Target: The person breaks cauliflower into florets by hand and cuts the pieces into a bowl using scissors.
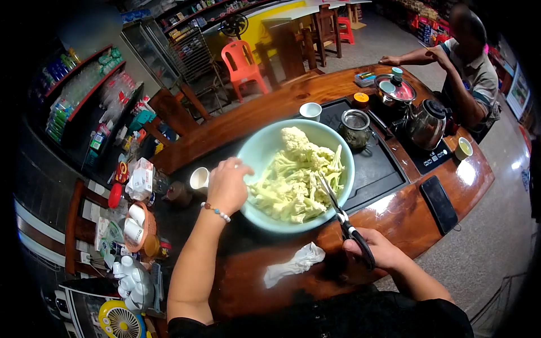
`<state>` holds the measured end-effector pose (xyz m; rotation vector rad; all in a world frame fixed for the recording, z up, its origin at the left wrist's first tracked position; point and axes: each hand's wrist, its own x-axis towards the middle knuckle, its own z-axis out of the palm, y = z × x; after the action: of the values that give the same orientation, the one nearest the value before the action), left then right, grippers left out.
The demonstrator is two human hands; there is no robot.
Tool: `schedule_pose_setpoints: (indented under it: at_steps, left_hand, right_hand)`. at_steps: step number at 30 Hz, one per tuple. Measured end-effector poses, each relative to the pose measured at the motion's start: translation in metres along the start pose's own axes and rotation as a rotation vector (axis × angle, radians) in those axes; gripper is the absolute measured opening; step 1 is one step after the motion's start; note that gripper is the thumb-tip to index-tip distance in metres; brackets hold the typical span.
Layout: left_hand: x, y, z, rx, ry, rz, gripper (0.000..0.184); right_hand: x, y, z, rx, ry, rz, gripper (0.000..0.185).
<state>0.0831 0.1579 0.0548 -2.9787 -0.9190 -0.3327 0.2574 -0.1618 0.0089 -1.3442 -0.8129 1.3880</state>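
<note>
Right hand (369, 248) closes around scissors (346, 221) angled over cauliflower (301, 180) in the bowl (262, 146), while the left hand (228, 183) curls at the bowl's edge, its hold unclear, where blades straying leftward could nick it.

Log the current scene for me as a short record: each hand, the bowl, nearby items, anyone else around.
Left hand: at the bowl's left rim, fingers reaching inside; firmness of grip unclear
Right hand: holding scissors, blades pointing into the bowl
Bowl: pale blue-green, on the table, holding cauliflower
Near side: crumpled tissue
Right side: black phone, kettle
Other people: one person at the table's far right
</note>
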Motion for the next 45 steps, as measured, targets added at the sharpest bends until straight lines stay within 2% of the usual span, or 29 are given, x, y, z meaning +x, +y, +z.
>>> schedule_pose_setpoints:
  at_steps: [3, 6, 9, 13, 15, 18, 19, 23, 26, 27, 31, 34, 39, 45]
  left_hand:
    - [0.015, -0.009, 0.036, -0.213, 0.182, 0.112, 0.036]
    - [0.031, 0.024, 0.043, -0.271, 0.107, 0.17, 0.036]
    - [0.05, 0.054, 0.046, -0.192, -0.11, -0.061, 0.037]
    - [0.06, 0.043, 0.071, -0.25, -0.096, -0.021, 0.04]
    - [0.064, 0.041, 0.062, -0.179, -0.105, 0.026, 0.043]
    - [0.06, 0.057, 0.016, -0.236, 0.019, -0.038, 0.043]
    - [0.057, 0.06, 0.004, -0.315, 0.045, -0.031, 0.035]
    - [0.049, 0.041, -0.01, -0.412, 0.172, 0.105, 0.041]
    - [0.036, 0.023, -0.009, -0.807, 0.028, -0.038, 0.042]
    - [0.028, 0.026, -0.019, -0.947, -0.081, -0.128, 0.047]
    - [-0.004, 0.023, -0.014, -1.337, -0.115, -0.139, 0.061]
    - [-0.024, 0.036, -0.015, -1.613, -0.066, -0.245, 0.059]
    - [-0.039, 0.041, 0.0, -1.856, 0.005, -0.26, 0.049]
    - [-0.047, 0.045, -0.001, -1.819, 0.128, -0.144, 0.044]
  right_hand:
    - [0.0, 0.0, 0.002, 0.016, 0.015, 0.028, 0.037]
    - [0.001, -0.001, 0.004, 0.003, 0.011, 0.039, 0.036]
    - [0.001, -0.005, 0.005, -0.028, -0.01, 0.031, 0.035]
    - [-0.002, 0.0, -0.002, -0.016, 0.006, 0.019, 0.034]
    - [-0.004, 0.001, -0.005, 0.002, 0.028, 0.042, 0.034]
    - [-0.004, 0.002, -0.008, 0.033, 0.051, 0.081, 0.034]
    - [-0.003, 0.001, -0.008, 0.054, 0.046, 0.074, 0.034]
    - [0.0, 0.002, -0.006, 0.079, -0.003, 0.03, 0.036]
    - [0.0, -0.001, -0.005, 0.035, -0.023, 0.023, 0.037]
    - [0.001, 0.001, -0.006, -0.012, -0.012, 0.004, 0.038]
    - [0.003, 0.007, -0.012, -0.236, 0.032, -0.046, 0.046]
    - [0.004, -0.001, -0.012, -0.381, 0.036, -0.015, 0.052]
    - [0.002, -0.034, -0.003, -0.624, 0.01, 0.085, 0.06]
    - [0.003, -0.041, 0.006, -0.755, 0.009, 0.108, 0.065]
